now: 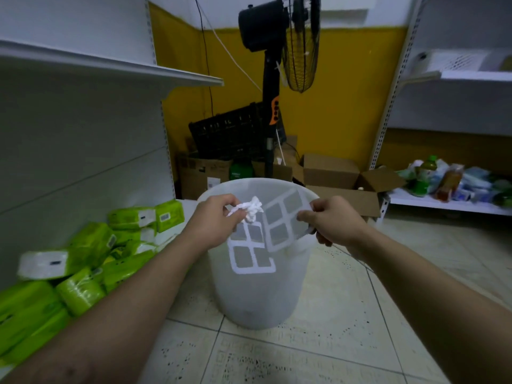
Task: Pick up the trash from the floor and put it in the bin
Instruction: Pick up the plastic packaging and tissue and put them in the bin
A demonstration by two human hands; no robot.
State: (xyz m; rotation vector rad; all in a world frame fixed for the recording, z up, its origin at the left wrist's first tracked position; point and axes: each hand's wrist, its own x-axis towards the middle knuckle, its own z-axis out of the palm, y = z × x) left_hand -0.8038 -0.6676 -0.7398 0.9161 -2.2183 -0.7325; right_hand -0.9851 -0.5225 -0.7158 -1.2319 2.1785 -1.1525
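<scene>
At the centre of the frame both hands are over the translucent white bin [263, 300], so the step in hand reads as the drop itself. The left hand [213, 223] has its fingertips pinched on a crumpled white paper [250, 207], which sits just above the near left part of the bin's mouth. A white gridded sheet [250, 250] hangs below that hand. Whether it is already inside the bin or in front of the wall I cannot tell, since the plastic is see-through. The right hand [332, 220], right of centre, has thumb and fingers curled on the edge of a second gridded sheet [285, 220], held tilted across the opening. To do this well, I would judge that both hands should come a little further up the frame, over the middle of the mouth, before the fingers let go – the light paper could otherwise catch the near rim and fall back onto the tiled floor [346, 314]. The flat sheets are likely to flutter, so pointing them edge-down and releasing low inside the rim should be safer than dropping from above. Release the crumpled piece first, then the sheets – and check that nothing clings to the fingers. The green packs [83, 273] at lower left lie beside the bin and need no touching.
</scene>
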